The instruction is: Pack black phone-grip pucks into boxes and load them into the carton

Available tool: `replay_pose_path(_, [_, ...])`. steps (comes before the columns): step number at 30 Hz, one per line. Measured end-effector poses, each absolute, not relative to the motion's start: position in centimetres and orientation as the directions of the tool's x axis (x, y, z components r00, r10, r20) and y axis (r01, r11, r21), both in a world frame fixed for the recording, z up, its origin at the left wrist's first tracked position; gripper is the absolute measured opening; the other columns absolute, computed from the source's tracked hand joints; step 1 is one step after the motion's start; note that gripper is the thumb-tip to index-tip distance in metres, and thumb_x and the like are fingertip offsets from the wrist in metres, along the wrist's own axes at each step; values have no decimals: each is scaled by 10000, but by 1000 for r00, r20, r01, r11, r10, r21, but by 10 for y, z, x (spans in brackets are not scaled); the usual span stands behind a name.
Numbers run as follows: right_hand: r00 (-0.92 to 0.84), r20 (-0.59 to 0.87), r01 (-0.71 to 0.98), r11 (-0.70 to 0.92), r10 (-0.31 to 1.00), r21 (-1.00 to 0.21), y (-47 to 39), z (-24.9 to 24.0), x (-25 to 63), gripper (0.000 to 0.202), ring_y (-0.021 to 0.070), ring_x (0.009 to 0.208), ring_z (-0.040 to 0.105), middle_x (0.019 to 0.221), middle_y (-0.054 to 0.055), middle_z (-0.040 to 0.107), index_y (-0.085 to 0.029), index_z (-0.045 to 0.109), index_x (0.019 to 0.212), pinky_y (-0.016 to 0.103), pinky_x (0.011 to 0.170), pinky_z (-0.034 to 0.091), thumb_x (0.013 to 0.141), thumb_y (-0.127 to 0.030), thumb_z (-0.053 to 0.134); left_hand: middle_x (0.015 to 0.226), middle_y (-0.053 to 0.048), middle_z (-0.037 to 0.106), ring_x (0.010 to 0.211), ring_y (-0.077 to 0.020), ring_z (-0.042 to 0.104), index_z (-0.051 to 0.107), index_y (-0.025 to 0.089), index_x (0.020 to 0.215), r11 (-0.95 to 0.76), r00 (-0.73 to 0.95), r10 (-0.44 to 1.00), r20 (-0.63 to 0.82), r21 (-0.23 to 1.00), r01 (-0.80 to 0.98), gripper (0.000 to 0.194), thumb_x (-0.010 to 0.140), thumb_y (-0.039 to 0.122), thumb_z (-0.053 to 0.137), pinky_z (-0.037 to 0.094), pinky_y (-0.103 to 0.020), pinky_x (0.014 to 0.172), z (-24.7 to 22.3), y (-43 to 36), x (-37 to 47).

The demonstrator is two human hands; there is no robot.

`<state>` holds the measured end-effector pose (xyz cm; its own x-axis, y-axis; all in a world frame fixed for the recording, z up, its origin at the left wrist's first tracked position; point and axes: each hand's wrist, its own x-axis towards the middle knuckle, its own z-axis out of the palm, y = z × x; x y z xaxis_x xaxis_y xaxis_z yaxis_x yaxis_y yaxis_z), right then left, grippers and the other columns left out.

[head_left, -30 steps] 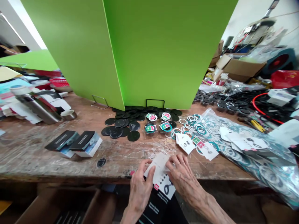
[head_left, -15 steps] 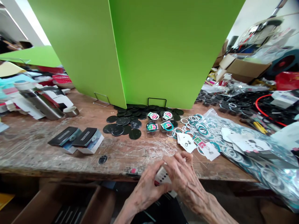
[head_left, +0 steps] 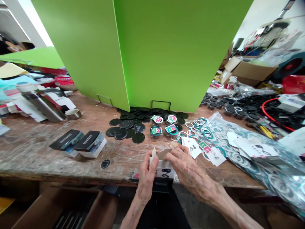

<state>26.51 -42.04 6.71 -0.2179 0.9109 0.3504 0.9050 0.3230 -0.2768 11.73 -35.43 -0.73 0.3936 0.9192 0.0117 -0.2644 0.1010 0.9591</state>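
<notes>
My left hand (head_left: pixel 147 173) grips the left side of a small white cardboard box (head_left: pixel 166 173) printed with dark pictures, its thumb along the near edge. The top of the box stands open, with a flap raised by the thumb. My right hand (head_left: pixel 186 163) has its bent fingers on the box's upper right edge; its fingertips are partly hidden behind the rim. What is inside cannot be seen. Just beyond my hands lie white printed cards (head_left: pixel 192 146) and clear cases (head_left: pixel 156 131) topped with rings and coloured stickers.
Two closed dark boxes (head_left: pixel 91 143) stand on the left. Black discs (head_left: pixel 120 133) spread before a green partition (head_left: pixel 162 63). Loose rings (head_left: pixel 207 133) and a plastic bag of rings (head_left: pixel 238 152) fill the right. A carton (head_left: pixel 95 206) sits below the table edge.
The box has turned and risen slightly in my hands, showing its printed side and open top. My left hand has shifted to its left side, and my right fingers have moved to its upper edge.
</notes>
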Motion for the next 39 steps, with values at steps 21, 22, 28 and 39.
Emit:
replay_pose_path(21, [192, 257, 298, 194, 947, -935, -429, 26, 272, 457, 204, 1296, 452, 1421, 109, 442, -280, 237, 1436, 431, 1050, 414, 998, -252, 366, 1287, -75, 395, 1201, -219, 458, 439, 324, 1286, -723, 502, 642, 580, 676, 145, 403, 916, 193, 529, 442, -393, 990, -38, -347, 93])
replay_pose_path(22, [149, 157, 94, 144, 976, -985, -427, 26, 272, 506, 203, 1255, 496, 1401, 112, 464, -286, 181, 1446, 424, 1029, 429, 992, -307, 403, 1285, -76, 395, 1197, -220, 460, 443, 320, 1278, -724, 506, 640, 578, 673, 147, 398, 912, 196, 536, 447, -389, 983, -37, -347, 93])
replay_pose_path(28, [-115, 21, -398, -27, 993, -917, -411, 26, 281, 773, 217, 1276, 472, 1468, 116, 384, -295, 195, 1415, 416, 1039, 377, 828, -395, 687, 1288, -72, 401, 1206, -214, 455, 462, 300, 1257, -737, 525, 623, 580, 661, 144, 387, 895, 216, 572, 439, -357, 988, -32, -343, 88])
replay_pose_path(39, [-119, -15, -263, -46, 993, -964, -416, 28, 279, 583, 190, 1124, 583, 1363, 77, 502, -303, 250, 1378, 397, 965, 444, 899, -356, 577, 1286, -77, 433, 1195, -227, 481, 490, 293, 1239, -735, 556, 607, 568, 667, 122, 383, 879, 210, 592, 445, -372, 997, -22, -344, 83])
